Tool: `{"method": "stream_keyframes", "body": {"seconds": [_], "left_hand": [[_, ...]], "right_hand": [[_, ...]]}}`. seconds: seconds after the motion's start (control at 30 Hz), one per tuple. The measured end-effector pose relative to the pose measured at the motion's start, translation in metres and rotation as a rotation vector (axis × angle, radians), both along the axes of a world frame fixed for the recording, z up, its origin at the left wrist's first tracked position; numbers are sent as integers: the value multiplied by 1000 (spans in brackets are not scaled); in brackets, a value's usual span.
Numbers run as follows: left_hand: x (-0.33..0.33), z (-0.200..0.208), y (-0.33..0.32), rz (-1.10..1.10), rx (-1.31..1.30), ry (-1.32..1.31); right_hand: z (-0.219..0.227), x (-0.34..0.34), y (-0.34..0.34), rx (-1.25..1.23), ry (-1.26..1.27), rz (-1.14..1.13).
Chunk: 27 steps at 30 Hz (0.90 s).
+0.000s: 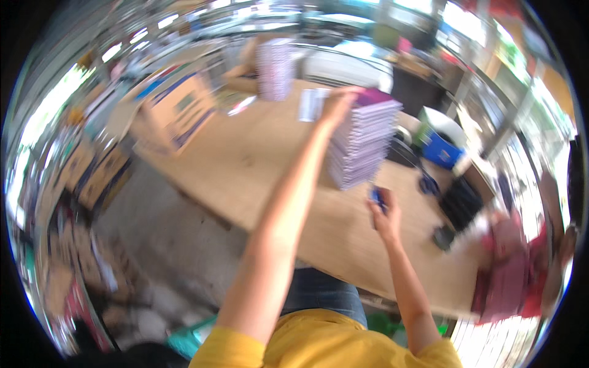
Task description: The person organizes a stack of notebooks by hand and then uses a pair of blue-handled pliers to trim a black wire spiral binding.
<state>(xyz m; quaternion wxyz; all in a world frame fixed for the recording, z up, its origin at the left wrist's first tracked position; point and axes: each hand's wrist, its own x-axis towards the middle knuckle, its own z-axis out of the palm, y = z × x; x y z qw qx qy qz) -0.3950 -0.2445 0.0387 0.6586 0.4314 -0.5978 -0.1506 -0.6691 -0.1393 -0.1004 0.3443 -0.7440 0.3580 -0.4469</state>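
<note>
A tall stack of thin books [362,144] with pale page edges and a purple top cover stands on the brown table. My left hand [339,105] reaches to the far left top corner of this stack, fingers stretched along its upper edge and partly blurred. Close to the stack's near right side, my right hand [388,218] is closed around a small blue hand tool [378,199] with a thin tip. Blur keeps its exact kind from showing.
The table [245,162] also bears a second book stack [274,70], an open cardboard box [178,113], blue-handled scissors [427,183] and a blue-and-white container [443,147]. Pink-red bundles [506,264] sit at the right edge. More cartons [98,168] stand at left.
</note>
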Motion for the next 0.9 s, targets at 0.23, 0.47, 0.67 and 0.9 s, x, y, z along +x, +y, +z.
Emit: {"method": "stream_keyframes", "body": {"seconds": [0.23, 0.47, 0.67, 0.9], "left_hand": [[-4, 25, 44, -46, 96, 60], [-7, 30, 46, -12, 227, 154], [-11, 33, 50, 12, 241, 157], [-14, 34, 52, 25, 250, 148]], "right_hand": [[17, 30, 7, -248, 134, -73], [14, 44, -4, -305, 170, -149], [9, 47, -14, -319, 108, -162], [19, 51, -23, -97, -30, 10]]}}
